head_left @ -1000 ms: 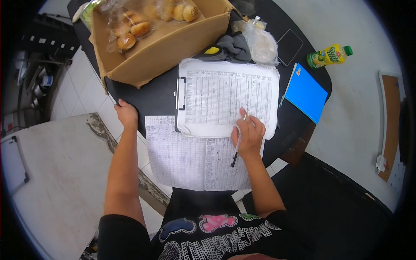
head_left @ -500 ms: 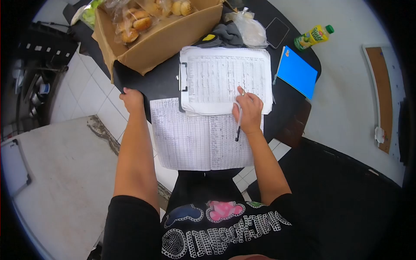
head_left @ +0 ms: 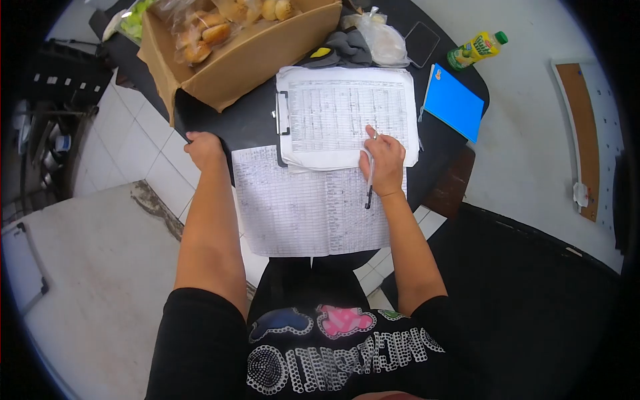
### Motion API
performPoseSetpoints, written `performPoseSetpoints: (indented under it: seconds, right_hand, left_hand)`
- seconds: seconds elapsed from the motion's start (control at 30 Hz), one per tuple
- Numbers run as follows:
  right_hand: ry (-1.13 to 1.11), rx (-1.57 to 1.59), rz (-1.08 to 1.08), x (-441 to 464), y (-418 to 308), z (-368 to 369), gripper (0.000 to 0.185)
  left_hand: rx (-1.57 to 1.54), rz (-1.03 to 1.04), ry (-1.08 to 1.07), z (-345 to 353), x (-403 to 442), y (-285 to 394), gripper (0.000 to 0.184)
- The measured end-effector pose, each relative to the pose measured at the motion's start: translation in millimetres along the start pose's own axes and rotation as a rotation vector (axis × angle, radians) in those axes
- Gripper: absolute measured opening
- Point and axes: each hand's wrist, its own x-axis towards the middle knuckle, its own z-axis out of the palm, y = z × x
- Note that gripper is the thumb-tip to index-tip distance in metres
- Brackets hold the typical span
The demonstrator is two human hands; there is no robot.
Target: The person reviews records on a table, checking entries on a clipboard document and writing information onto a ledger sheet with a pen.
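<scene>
My right hand (head_left: pixel 385 162) holds a pen (head_left: pixel 369 190) with its dark end hanging down toward my wrist. The index finger stretches out onto a printed table on the paper stack (head_left: pixel 333 120), held by a clipboard (head_left: pixel 283 113). Beneath the clipboard's lower edge lies an open notebook (head_left: pixel 283 207) with handwritten rows, its near edge overhanging the table. At the left edge of the black table (head_left: pixel 247 130), my left hand (head_left: pixel 207 151) is closed around the rim, its fingers partly hidden.
A cardboard box (head_left: pixel 260 63) with bagged bread rolls (head_left: pixel 207 37) stands at the far left. Behind the clipboard are dark grey cloth (head_left: pixel 350 48), a white plastic bag (head_left: pixel 383 41) and a phone (head_left: pixel 422 44). A blue folder (head_left: pixel 453 102) and a green-capped bottle (head_left: pixel 475 51) lie right.
The whole view has shifted slightly, with the table's things a little higher in the picture. Both hands keep nearly the same place and grip.
</scene>
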Motion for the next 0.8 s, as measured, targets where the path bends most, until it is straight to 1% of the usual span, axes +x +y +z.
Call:
performPoseSetpoints:
  seconds: [0.3, 0.4, 0.53, 0.73, 0.8]
  right_hand:
    - [0.034, 0.007, 0.001, -1.8, 0.7, 6.4, 0.022]
    - [0.043, -0.001, -0.012, -1.8, 2.1, 9.2, 0.025]
    - [0.035, -0.014, -0.023, -1.1, 0.1, 7.6, 0.027]
    - [0.033, -0.051, -0.039, -0.4, -2.2, 6.7, 0.027]
    - [0.045, -0.018, -0.033, 0.0, -2.4, 9.1, 0.027]
  left_hand:
    - [-0.012, 0.016, -0.016, -3.2, 1.6, 2.7, 0.054]
    - [-0.024, -0.050, -0.042, -3.5, 2.9, 4.4, 0.057]
    - [0.022, -0.057, -0.039, -6.9, 0.5, 7.9, 0.053]
    - [0.028, -0.051, -0.042, -6.3, 4.1, 6.1, 0.051]
    - [0.025, -0.034, -0.039, -4.7, 4.4, 4.8, 0.051]
